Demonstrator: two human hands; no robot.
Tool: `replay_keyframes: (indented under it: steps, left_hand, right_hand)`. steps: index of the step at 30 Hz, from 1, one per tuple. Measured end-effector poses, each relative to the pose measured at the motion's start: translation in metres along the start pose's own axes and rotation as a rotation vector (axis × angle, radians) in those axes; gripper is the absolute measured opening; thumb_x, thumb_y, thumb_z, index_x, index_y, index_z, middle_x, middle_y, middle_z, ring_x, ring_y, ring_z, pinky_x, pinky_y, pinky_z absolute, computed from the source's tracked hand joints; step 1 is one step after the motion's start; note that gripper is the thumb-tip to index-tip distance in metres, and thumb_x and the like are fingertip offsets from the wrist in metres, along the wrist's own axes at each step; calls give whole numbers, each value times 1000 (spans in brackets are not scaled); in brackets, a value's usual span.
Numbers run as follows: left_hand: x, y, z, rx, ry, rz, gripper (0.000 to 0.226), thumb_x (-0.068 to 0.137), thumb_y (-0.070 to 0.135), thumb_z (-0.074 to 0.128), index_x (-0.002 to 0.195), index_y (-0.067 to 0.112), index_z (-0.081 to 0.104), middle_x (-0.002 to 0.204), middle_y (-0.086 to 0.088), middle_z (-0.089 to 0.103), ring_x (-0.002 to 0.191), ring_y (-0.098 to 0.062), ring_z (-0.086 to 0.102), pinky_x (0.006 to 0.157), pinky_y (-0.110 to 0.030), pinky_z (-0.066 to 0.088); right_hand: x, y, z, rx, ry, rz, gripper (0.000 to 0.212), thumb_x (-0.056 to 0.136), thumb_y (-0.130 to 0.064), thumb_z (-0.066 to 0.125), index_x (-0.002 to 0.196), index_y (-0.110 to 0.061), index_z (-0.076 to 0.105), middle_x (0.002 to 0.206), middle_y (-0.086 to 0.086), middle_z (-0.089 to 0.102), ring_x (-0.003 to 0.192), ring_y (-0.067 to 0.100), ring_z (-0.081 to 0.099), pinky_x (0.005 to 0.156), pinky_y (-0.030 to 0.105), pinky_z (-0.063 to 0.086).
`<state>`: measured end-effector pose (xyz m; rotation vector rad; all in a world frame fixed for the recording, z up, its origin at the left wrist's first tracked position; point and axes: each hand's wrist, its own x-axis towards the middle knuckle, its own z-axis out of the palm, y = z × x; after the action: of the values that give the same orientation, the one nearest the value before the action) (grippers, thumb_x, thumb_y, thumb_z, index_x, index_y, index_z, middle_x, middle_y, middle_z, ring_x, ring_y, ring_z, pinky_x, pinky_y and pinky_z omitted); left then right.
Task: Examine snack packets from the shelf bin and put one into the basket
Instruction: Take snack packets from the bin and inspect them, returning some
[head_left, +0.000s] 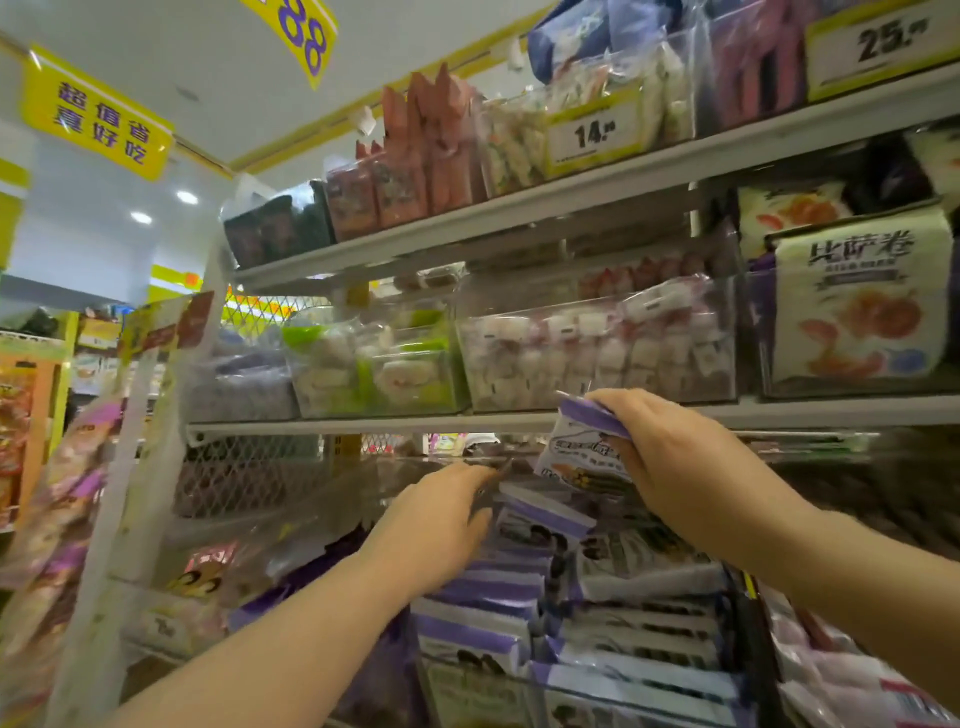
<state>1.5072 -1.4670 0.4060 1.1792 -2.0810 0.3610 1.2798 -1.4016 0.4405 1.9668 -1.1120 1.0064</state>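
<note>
1. Two hands are up at the shelving, both over the clear shelf bin (597, 685), which is packed with purple-and-white snack packets (623, 639) standing in rows.
2. The right hand (685, 467) grasps one packet (582, 457), fingers curled round its upper edge. It hangs clear above the rows, just under the lip of the shelf (805, 410) overhead, with its printed face turned toward the person.
3. The left hand (441, 519) reaches into the back of the bin, fingertips down among the packet tops. Blur smears the fingers, so I cannot tell whether they pinch a second packet or merely touch and part the row.
4. From how things lie, this looks like the examining step: one packet is lifted out for a look while others are sorted through. Nothing has gone to the basket, and the basket itself is out of view.
5. The next move, as I judge it, calls for a decision on the lifted packet. Either it drops back into its row, or it is held firmly, drawn out past the bin's front wall and carried to the basket, probably somewhere low.
6. The wrappers look thin and slippery, so a grasp by the top seam alone could let one slide. Neighbours packed tight may lift along with any packet pulled.
</note>
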Motion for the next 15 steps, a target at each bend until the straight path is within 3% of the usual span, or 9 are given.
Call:
replay_keyframes:
  steps: [6,8,10,12,15]
  left_hand:
    - [34,-8,33,-176,-105,28,33,98,44,46,131,41,53,131,15,60,118,-9,57,98,-35,48]
    - [41,-13,36,-230,-103,3,21,99,45,44,114,51,58,117,17,65,108,-6,60,91,-29,49]
    - [50,-18,37,-183,-126,-26,24,98,43,46,82,59,56,87,17,63,87,-4,60,73,-21,44]
    - [55,-20,41,-113,-212,-94,27,95,42,53,68,43,56,73,14,56,72,-5,56,63,-20,39]
    - [58,-18,54,-3,-331,-171,22,90,39,57,70,29,58,75,8,60,69,-7,57,61,-22,44]
  right_hand:
    - [17,5,24,-32,-98,-47,55,94,-10,51,142,-29,31,129,-7,53,107,14,56,87,31,50]
    - [20,5,32,-29,-122,-65,57,93,-10,54,141,-29,31,128,-7,54,106,14,57,87,30,51]
    - [21,7,39,-32,-145,-72,58,92,-10,56,141,-29,31,130,-5,54,109,16,57,89,31,51]
    - [23,10,45,-39,-161,-76,57,91,-11,56,138,-30,31,128,-5,56,108,16,57,86,29,49]
    - [25,14,53,-7,-172,-48,50,92,-10,56,131,-33,35,117,-7,59,94,12,58,75,23,48]
